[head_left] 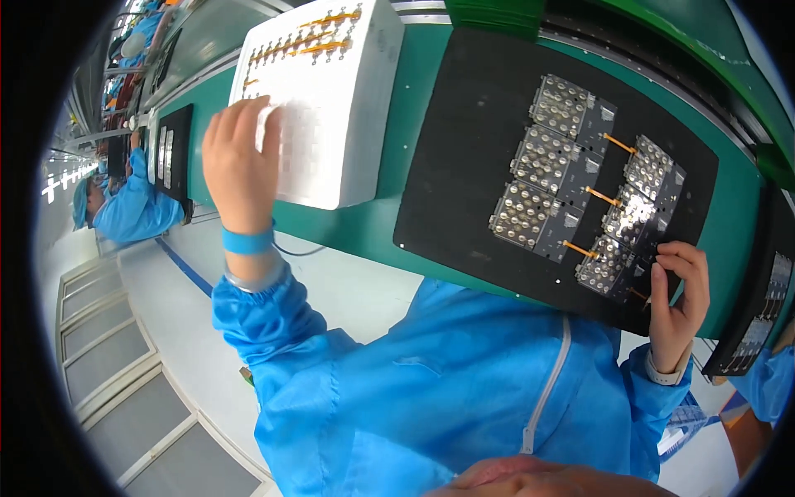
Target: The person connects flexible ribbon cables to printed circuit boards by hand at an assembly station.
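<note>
My left hand [238, 170] is raised over the near left side of a white tray [319, 178]. Its fingers are bent, the thumb stands a little apart, and nothing shows between them. Rows of thin orange connector strips [323, 47] with small metal ends lie at the tray's far end. My right hand [686, 290] is at the right edge of a black mat [447, 166], its fingertips by the nearest circuit board [603, 263] of the right column. The fingers are curled, with a gap to the thumb. Short orange strips [602, 197] join the left column of boards [542, 159] to the right one.
A green work surface [331, 232] lies under tray and mat. Green machine framing [497, 16] borders the far side. Another black mat with boards [754, 319] is at the far right. At the left, a co-worker in blue [137, 211] sits by a similar mat.
</note>
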The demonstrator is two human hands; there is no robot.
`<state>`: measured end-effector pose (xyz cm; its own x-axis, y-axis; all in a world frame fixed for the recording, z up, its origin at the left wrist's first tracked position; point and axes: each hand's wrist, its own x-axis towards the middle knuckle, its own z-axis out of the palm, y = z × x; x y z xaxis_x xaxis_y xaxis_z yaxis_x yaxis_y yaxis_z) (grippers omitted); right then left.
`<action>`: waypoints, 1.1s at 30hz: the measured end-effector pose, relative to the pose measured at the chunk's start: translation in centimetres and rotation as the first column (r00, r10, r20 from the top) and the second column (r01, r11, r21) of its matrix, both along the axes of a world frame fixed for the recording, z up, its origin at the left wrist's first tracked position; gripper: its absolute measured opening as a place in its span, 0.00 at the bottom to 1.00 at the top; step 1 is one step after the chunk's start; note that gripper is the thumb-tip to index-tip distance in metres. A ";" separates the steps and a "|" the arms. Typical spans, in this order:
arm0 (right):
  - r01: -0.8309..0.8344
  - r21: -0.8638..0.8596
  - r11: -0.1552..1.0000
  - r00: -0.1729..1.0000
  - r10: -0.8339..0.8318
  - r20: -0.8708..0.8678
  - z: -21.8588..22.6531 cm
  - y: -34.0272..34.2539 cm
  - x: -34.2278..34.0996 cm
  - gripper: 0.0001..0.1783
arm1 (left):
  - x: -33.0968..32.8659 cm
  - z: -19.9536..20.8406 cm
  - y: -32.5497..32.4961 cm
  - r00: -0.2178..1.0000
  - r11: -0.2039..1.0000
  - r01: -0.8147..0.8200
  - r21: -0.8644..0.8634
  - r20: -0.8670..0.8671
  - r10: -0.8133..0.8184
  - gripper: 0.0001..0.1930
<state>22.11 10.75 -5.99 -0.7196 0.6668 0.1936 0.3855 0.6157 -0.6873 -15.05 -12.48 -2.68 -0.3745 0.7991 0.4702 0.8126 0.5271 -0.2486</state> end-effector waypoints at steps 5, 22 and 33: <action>-0.025 0.024 0.999 1.000 0.025 0.014 0.0 0.1 -0.9 0.07 | -2.8 -0.9 -1.2 1.000 1.000 0.006 0.017 0.012 -0.007 0.08; -0.139 -0.142 0.980 0.989 0.130 -0.071 0.0 -0.9 -1.9 0.10 | 6.8 1.3 3.4 0.595 0.847 -0.136 0.514 0.726 -0.345 0.04; -0.408 -0.798 0.442 0.874 -0.062 -0.481 -0.6 -4.2 -3.1 0.09 | 15.9 -0.5 11.3 -0.265 0.845 0.262 0.466 0.877 -0.402 0.07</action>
<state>18.97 6.54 -6.56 -0.8508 0.5126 -0.1161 -0.0944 -0.3663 -0.9257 0.89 -1.20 -3.20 -0.1280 0.9917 -0.0112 0.1537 0.0310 0.9876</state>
